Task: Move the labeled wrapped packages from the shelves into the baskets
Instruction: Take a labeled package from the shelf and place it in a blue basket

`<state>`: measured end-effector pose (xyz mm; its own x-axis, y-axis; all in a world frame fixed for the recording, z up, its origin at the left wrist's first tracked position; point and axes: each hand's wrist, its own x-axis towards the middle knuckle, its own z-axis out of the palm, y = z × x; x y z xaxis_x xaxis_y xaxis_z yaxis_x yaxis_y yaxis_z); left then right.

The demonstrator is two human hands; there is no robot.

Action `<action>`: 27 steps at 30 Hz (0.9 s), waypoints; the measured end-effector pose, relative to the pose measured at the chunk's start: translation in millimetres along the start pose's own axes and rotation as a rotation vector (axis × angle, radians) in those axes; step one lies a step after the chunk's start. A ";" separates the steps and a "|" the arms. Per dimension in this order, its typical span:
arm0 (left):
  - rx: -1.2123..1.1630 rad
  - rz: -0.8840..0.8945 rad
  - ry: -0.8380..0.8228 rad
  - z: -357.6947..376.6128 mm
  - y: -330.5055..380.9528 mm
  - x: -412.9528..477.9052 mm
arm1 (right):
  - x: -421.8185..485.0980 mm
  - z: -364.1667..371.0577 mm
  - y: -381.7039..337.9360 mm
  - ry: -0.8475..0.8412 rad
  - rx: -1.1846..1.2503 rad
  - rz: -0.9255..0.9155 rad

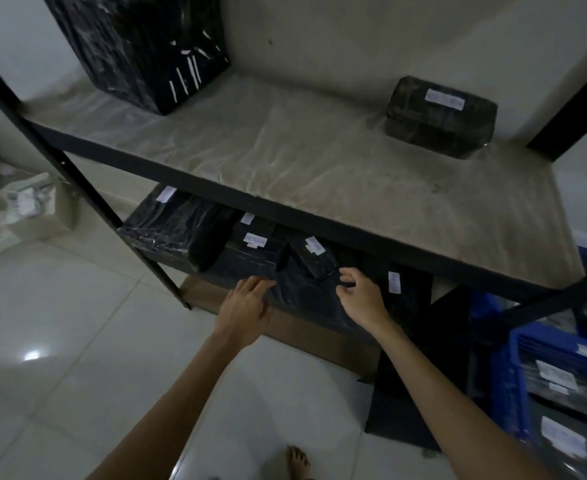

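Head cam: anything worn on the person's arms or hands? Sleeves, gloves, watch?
Nothing worn shows. The left hand and right hand are ungloved, with no ring, watch or band visible. Both forearms are bare down to the frame's bottom edge, so no sleeve is in view.

Black glossy-wrapped packages (177,237) carry white labels (444,99), the shelf (319,161) is dull beige within a black frame (285,207), blue baskets (520,375) show at four o'clock, and the floor (60,323) at eight o'clock is pale white tile.
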<state>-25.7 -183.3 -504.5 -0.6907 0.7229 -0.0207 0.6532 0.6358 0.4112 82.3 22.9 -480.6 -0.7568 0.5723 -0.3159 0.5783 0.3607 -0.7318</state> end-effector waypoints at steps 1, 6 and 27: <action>-0.002 0.014 -0.006 8.3 -9.4 7.1 | 7.4 8.2 5.0 0.010 -0.005 0.006; -0.015 0.088 -0.015 61.9 -54.8 46.5 | 48.9 48.2 40.3 0.108 0.003 0.041; 0.175 0.203 0.091 244.2 -121.8 115.4 | 187.2 144.4 135.5 0.361 -0.188 0.057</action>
<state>-109.2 -111.3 -779.5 -0.5604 0.8177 0.1312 0.8189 0.5236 0.2350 -25.0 72.5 -726.1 -0.5855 0.8049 -0.0965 0.6871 0.4297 -0.5858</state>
